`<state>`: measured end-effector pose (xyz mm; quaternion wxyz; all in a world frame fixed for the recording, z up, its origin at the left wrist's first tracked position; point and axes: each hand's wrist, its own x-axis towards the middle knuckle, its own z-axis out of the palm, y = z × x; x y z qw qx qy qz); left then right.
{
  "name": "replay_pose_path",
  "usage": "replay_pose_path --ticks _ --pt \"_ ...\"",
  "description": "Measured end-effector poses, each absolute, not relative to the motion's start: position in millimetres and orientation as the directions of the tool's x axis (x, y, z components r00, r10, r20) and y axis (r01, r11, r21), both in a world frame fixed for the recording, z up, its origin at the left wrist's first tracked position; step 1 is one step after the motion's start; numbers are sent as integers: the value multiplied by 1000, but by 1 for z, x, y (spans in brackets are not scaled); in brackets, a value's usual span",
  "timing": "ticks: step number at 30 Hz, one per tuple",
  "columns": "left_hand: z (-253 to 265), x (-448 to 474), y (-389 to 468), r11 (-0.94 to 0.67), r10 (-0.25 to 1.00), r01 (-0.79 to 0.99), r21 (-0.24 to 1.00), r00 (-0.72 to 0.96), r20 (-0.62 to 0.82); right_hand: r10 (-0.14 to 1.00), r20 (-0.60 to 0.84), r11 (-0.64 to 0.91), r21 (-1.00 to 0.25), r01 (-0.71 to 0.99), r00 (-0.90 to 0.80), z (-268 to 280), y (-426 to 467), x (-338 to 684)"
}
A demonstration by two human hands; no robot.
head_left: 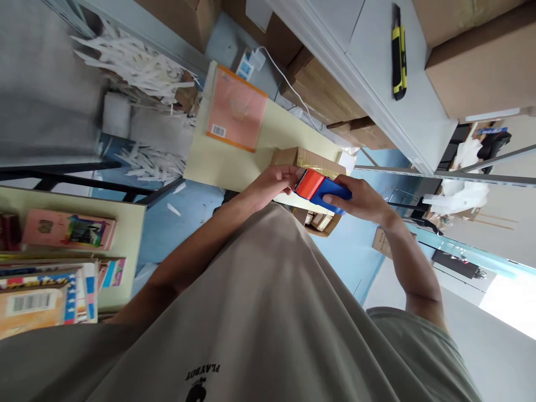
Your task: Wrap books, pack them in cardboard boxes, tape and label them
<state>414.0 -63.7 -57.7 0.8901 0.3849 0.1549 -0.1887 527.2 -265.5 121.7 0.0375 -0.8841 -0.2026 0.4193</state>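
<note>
My right hand (362, 196) is wrapped round the blue body of a tape dispenser (320, 191). Its orange front end has a black serrated edge that faces left. Close by that edge is my left hand (276, 183), with thumb and fingertips drawn together in a pinch. Whatever lies between those fingertips is too small to make out. Just beyond the dispenser, a taped cardboard box (287, 155) stands on the pale yellow table (209, 162).
A pink, orange-edged packet (238, 109) lies on the table beside a power strip (245, 67). A yellow-black utility knife (399, 58) is on the grey shelf (374, 42) at right. Paper strips (138, 67) litter the left, above stacked books (42, 290). An open carton (320, 221) sits below.
</note>
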Motion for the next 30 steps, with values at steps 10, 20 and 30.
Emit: replay_pose_path --ticks 10,20,30 --pt "-83 411 -82 634 -27 369 679 888 -458 221 -852 -939 -53 341 475 139 -250 541" --pt "-158 428 -76 662 76 311 682 877 -474 70 -855 -950 100 297 513 193 -245 560" --pt "-186 444 -103 664 70 397 634 811 -581 175 -783 -879 149 454 596 164 -203 552"
